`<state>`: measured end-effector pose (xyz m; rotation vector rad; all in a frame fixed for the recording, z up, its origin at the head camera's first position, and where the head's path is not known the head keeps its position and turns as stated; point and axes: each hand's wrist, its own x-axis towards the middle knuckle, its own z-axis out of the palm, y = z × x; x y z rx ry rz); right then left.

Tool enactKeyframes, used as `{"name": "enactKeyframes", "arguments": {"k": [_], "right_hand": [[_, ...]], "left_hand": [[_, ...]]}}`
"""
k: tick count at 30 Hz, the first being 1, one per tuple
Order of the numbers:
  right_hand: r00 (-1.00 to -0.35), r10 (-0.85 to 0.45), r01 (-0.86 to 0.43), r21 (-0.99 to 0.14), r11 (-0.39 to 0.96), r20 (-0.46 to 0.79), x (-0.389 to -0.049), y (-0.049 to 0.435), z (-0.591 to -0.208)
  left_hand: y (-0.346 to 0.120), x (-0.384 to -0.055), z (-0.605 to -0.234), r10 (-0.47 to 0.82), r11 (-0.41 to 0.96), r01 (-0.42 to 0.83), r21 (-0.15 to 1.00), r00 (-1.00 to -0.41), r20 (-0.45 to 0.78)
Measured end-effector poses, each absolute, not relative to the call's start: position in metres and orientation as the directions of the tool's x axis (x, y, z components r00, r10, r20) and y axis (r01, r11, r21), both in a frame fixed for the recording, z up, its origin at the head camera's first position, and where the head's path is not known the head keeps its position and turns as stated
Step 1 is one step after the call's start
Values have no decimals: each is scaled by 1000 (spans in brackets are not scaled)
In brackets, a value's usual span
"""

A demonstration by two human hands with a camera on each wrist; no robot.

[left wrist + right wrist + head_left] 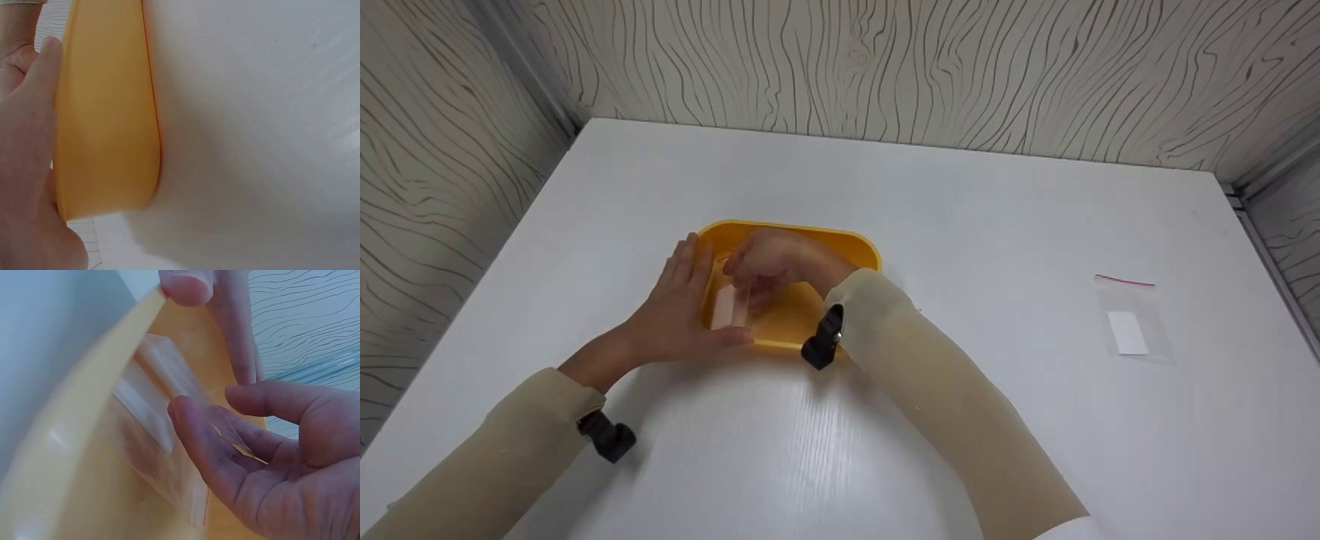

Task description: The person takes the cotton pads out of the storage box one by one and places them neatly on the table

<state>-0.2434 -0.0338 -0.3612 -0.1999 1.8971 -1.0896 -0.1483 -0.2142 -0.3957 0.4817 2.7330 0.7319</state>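
One bag worked inside the yellow container, a second left apart

The handling of the clear bag point(152, 402) is judged to be partway through: it is contained within the yellow container point(851, 244), at its left end, and has not been parted from the right hand point(776, 259). A second clear bag point(1131, 306), with a white slip point(1128, 334) inside, is set well apart at the right of the white table point(975, 225), touched by neither hand. What is left is the release or lifting of the first bag; which of the two is under way cannot be told.

The container is steadied by the left hand point(679, 315), which is spread along the left end and the near rim, its fingers straight. The right hand's fingers are bent beside the bag, and part of the plastic is passed behind the foremost finger; whether it is truly pinched cannot be told, since the film is thin and glossy there.

The near right corner of the container is covered by the right sleeve point(952, 390). Only the container's outer wall is shown in the left wrist view, and any print on the slip cannot be made out.
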Motion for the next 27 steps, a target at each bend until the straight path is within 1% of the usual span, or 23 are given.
{"name": "enactKeyframes", "arguments": {"k": [7,13,22,27], "right_hand": [[-604,-518,207,-746,633,-606,-243,-35,-363],[-620,-533,191,-769,610,-576,-243,-34,-362],[-651,-498,230,-774,590,-574,-244,-30,-356],[-635,-519,226,-781,583,-572,-246,-27,-352]], "left_hand": [[-214,-148,-396,381,815,242,526,-908,-173],[-214,-148,-396,399,805,264,531,-903,-156],[-213,-149,-396,401,812,274,516,-903,-151],[-214,-149,-396,401,806,278,522,-906,-137]]}}
